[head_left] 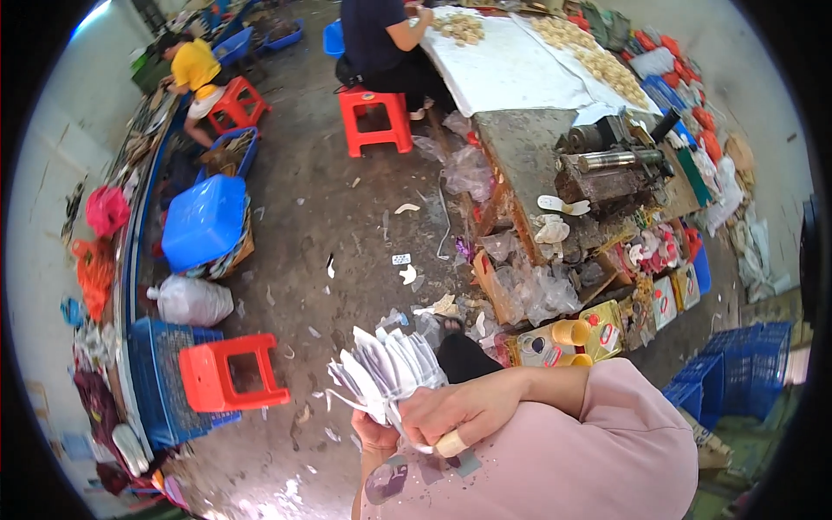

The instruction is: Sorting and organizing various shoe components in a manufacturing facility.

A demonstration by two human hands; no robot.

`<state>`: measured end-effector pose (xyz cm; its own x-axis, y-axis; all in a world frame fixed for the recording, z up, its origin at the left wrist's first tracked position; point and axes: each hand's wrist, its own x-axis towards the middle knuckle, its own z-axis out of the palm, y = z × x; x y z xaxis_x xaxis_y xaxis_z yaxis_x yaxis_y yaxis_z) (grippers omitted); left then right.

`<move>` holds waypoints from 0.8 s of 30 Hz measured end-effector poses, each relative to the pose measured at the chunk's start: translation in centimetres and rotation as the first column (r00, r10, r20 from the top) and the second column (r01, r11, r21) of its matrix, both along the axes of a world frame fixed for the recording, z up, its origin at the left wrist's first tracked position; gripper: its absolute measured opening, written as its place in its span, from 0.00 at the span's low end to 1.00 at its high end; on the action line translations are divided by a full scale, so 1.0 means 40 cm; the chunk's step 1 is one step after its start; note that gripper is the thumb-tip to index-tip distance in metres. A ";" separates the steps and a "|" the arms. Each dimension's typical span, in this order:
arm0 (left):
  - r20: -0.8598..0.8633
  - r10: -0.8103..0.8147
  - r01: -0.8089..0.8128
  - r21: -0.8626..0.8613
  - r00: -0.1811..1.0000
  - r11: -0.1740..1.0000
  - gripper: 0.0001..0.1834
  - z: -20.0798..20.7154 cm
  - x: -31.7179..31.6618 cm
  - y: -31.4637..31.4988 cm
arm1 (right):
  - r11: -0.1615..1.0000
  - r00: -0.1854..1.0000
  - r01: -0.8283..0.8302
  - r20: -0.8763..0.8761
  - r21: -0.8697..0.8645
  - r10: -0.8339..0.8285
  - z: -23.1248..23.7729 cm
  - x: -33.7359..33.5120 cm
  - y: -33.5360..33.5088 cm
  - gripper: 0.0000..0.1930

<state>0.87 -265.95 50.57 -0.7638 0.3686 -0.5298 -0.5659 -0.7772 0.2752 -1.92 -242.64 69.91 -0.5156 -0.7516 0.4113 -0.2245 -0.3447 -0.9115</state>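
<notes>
A thick bundle of flat white pieces (390,368), fanned out at the top, stands in front of my body. A white strip dangles from its left side. My left hand (374,432) grips the bundle from below, with its fingers partly hidden behind it. Across the bundle's lower end lies my right hand (459,407), fingers bent and pressed against the pieces. Near its thumb is a short pale tan tube-like piece (451,444); whether it is worn or held I cannot make out.
A red stool (232,373) and a blue crate (165,381) stand left. Right, a workbench (511,147) carries a metal machine (615,160); tins (602,329) and plastic bags (546,295) crowd its foot. Two people sit farther off. Scraps litter the floor (321,260).
</notes>
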 end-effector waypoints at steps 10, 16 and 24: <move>-0.076 -0.200 0.200 -0.008 0.977 0.980 0.24 0.043 -0.482 0.322 | 0.976 0.974 0.216 -0.056 -0.034 -0.218 -0.045 -0.401 0.323 0.09; -0.091 -0.339 0.342 0.024 0.936 0.939 0.24 0.108 -0.793 0.656 | 0.868 0.867 0.496 0.043 0.029 -0.496 -0.027 -0.503 0.574 0.09; -0.016 -0.677 0.676 0.085 0.735 0.732 0.24 0.110 -1.110 1.031 | 0.302 0.269 0.941 0.206 0.150 -0.941 -0.068 -0.531 0.799 0.03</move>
